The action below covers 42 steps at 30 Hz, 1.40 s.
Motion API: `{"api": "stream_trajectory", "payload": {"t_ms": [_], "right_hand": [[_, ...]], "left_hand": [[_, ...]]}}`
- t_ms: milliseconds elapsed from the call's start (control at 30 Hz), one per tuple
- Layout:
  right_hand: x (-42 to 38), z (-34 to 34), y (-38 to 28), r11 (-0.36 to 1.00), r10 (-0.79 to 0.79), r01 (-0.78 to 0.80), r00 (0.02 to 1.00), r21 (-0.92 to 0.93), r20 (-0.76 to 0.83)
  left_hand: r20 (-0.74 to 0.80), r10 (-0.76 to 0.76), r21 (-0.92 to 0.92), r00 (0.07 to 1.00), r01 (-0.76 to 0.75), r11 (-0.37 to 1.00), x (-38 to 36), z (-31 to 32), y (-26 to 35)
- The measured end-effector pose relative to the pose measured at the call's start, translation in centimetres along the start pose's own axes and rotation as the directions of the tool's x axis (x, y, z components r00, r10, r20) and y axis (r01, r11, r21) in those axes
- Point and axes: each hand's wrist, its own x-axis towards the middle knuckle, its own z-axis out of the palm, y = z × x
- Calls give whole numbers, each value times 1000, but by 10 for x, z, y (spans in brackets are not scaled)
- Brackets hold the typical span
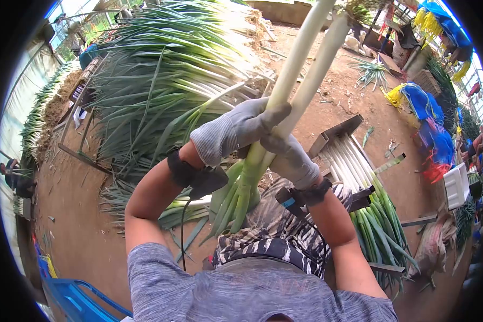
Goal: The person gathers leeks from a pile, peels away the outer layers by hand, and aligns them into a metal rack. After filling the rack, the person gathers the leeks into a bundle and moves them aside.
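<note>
Leeks [299, 56], long, white-shafted and green-leaved, are clamped by the fingers [277, 114] of left hand [240, 126] and right hand [293, 156].

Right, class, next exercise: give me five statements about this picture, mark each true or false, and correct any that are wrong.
1. The left hand and the right hand are both gloved. True.
2. The held stalks have their green leaves pointing to the top of the picture. False: the green leaves point downwards, and the white shafts reach upwards.
3. More stalks lie in a dark frame right of the hands. True.
4. The large pile of stalks is on the picture's right. False: it is on the left.
5. Blue material shows towards the picture's right edge. True.
</note>
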Motion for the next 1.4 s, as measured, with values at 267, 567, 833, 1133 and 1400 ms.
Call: {"api": "stream_trajectory", "payload": {"t_ms": [267,567,833,1133,1400], "right_hand": [[-24,-22,-3,998,-58,61,991,21,-121],[-23,-24,-4,997,-68,70,995,20,-78],[-34,6,-8,1000,-31,30,955,-6,-295],[-44,-38,-7,991,-125,130,843,-28,-522],[-63,-42,21,968,-177,230,908,98,-380]], "left_hand": [[318,-197,31,927,198,980,-35,-4,-91],[203,-199,-47,959,212,976,-54,5,-99],[-254,11,559,967,138,818,-63,31,-69],[-521,425,621,740,-13,784,-126,5,-28],[-251,376,930,892,115,349,-74,-24,-30]]}}
